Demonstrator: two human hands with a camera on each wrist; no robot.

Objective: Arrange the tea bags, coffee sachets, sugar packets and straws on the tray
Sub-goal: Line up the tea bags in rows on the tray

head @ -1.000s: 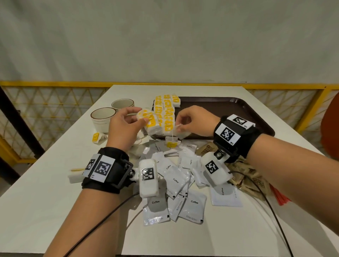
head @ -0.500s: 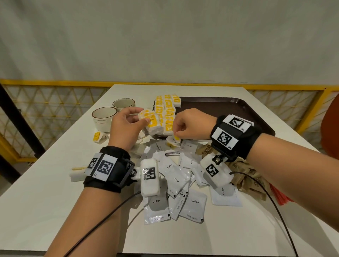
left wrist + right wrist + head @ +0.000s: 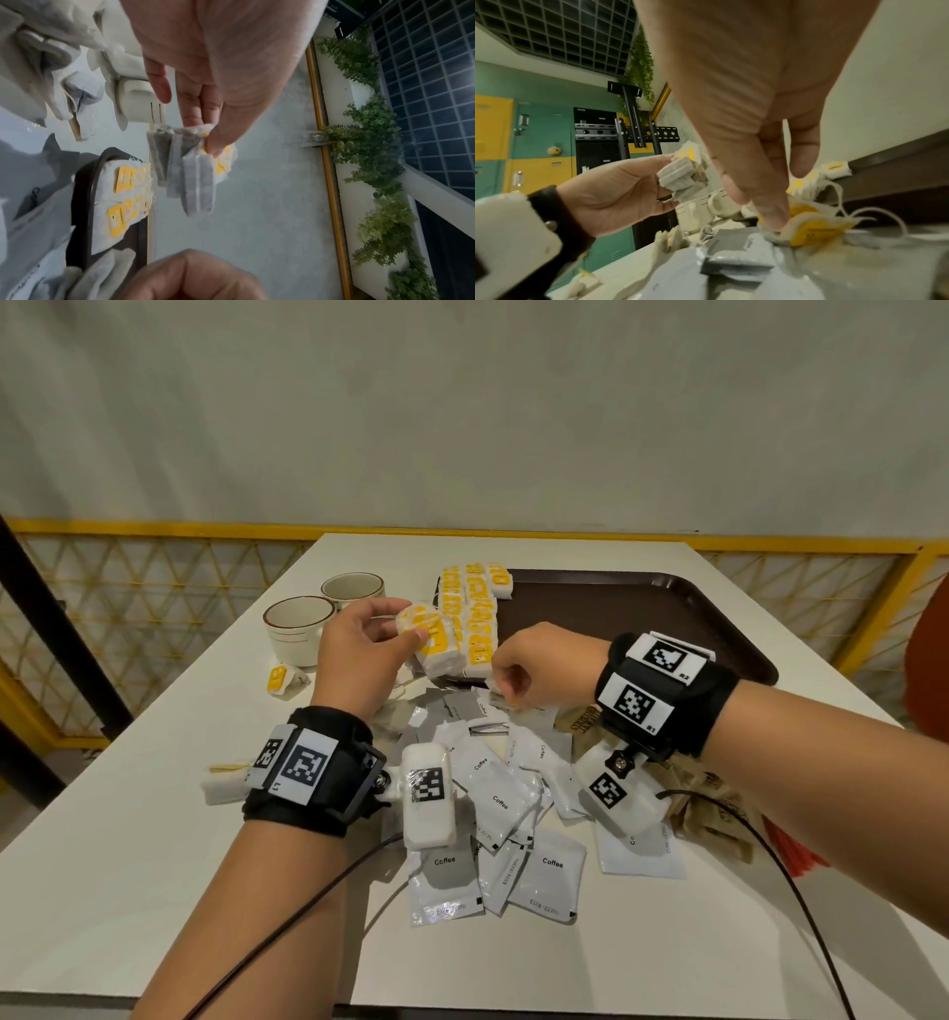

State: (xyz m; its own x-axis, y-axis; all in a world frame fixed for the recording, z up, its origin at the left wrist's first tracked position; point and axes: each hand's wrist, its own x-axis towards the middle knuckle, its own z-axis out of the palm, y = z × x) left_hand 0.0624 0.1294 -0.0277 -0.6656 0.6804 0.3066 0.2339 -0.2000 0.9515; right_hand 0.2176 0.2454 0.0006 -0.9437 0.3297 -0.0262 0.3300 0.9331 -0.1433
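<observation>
The left hand (image 3: 359, 654) is raised above the bench (image 3: 154, 865), its grip clamped on a small stack of tea bags (image 3: 190, 168), thumb on the yellow-tagged face and fingertips (image 3: 192, 113) behind. Just beyond that grip, rows of tea bags (image 3: 475, 613) with yellow tags lie along the left end of the dark brown tray (image 3: 642, 618); the rest of the tray is bare. To the outer side of the left grip stand two cream cups (image 3: 303, 629), and one loose tea bag (image 3: 282, 679) lies on the bench below them.

The right hand (image 3: 539, 670) reaches down at the near edge of the tray, thumb and fingers pinched together on a single tea bag (image 3: 808, 229) whose yellow tag and white string show at the top of the pile. Directly under and nearer than this grip spreads a heap of white coffee sachets (image 3: 513, 814). Brown sugar packets (image 3: 714, 793) lie below the right wrist, and red straws (image 3: 791, 850) poke out beside them, mostly hidden by the forearm. A wrapped packet (image 3: 223, 785) lies behind the left wrist.
</observation>
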